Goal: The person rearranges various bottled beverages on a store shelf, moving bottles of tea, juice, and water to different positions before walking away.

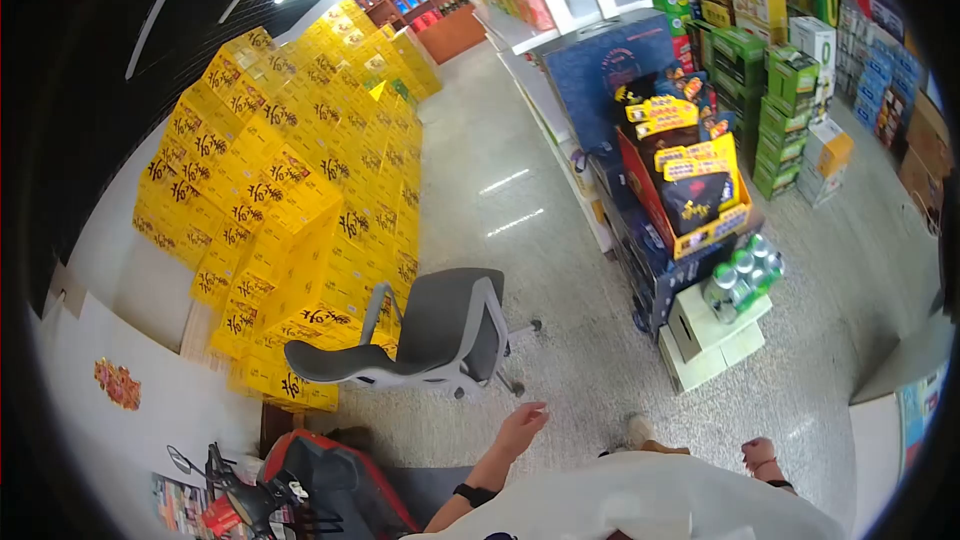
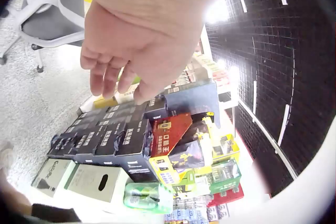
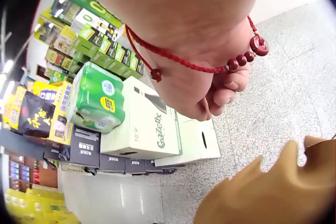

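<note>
My left hand (image 1: 520,428) hangs in front of the body, nearest the grey office chair (image 1: 440,325). Its fingers (image 2: 109,74) are loosely bent, and nothing lies in the palm in the left wrist view. On the other side my right hand (image 1: 760,453) hangs low with the fingers loosely curled. A red cord bracelet with beads (image 3: 199,68) circles that wrist. The right wrist view shows no thing in the hand; a white carton (image 3: 142,124) and a green-wrapped bottle pack (image 3: 100,97) appear beyond it. Both hands are away from the shelves and boxes.
Yellow cartons (image 1: 290,190) are stacked high at the left. A display of snack bags (image 1: 690,180) stands on dark boxes at the aisle's right, with green cartons (image 1: 785,115) behind. A red and black scooter (image 1: 330,480) is at lower left. Speckled floor (image 1: 470,180) runs between the stacks.
</note>
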Tool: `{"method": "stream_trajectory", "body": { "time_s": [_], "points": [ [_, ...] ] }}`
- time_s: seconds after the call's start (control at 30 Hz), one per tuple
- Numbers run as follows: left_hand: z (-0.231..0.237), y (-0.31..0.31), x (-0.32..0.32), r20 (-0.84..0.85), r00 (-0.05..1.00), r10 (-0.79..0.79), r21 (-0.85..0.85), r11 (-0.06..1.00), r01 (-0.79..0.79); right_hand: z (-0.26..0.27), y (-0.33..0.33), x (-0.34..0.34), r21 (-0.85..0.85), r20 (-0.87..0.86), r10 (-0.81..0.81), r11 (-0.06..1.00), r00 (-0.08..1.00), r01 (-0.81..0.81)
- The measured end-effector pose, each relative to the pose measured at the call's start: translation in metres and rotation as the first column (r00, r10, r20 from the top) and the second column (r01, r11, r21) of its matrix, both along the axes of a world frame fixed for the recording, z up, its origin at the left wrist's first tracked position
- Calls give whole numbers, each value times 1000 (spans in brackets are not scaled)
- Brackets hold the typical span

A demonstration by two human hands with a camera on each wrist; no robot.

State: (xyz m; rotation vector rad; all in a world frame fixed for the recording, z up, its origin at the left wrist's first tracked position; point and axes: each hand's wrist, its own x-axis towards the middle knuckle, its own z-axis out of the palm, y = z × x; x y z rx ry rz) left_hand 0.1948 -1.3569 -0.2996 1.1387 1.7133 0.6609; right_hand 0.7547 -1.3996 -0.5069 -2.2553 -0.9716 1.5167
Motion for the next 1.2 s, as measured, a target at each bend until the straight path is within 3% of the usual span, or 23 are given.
{"method": "stream_trajectory", "body": {
  "time_s": [0.07,0.17,0.33,0.47,0.57,0.6,0.7,0.77,0.8,0.9,1.1,1.2],
  "points": [
    [-12,-20,5,0,1000,1,44,999,-1,-4,-10,21,65,-28,-91,994,995,93],
    [-13,-35,24,-3,1000,5,98,995,-4,1,-14,52,72,11,-45,996,999,44],
    [0,-49,105,-4,1000,24,144,989,-23,32,-5,96,166,-40,-105,980,994,111],
    [4,-49,198,-9,1000,-14,164,986,15,59,-8,162,287,3,-3,958,1000,1],
    [-6,-37,272,4,1000,-23,163,986,22,88,-6,238,298,59,60,952,996,-75],
    [2,-33,302,68,997,-24,171,985,12,88,-5,266,343,77,26,938,997,-51],
    [32,-9,382,25,993,-113,106,988,109,105,0,332,407,84,-43,914,996,5],
    [31,9,420,32,988,-152,187,972,143,108,2,368,440,113,-114,897,987,53],
    [33,15,439,32,982,-186,247,954,173,112,6,379,430,49,-135,897,990,101],
    [41,36,485,4,974,-229,183,957,224,121,23,400,470,-29,-140,872,990,137],
    [29,89,549,67,950,-306,230,931,284,162,93,403,467,-72,-86,877,994,110],
    [33,126,584,135,963,-231,155,965,210,187,145,412,531,-82,84,847,993,-28]
  ]
}}
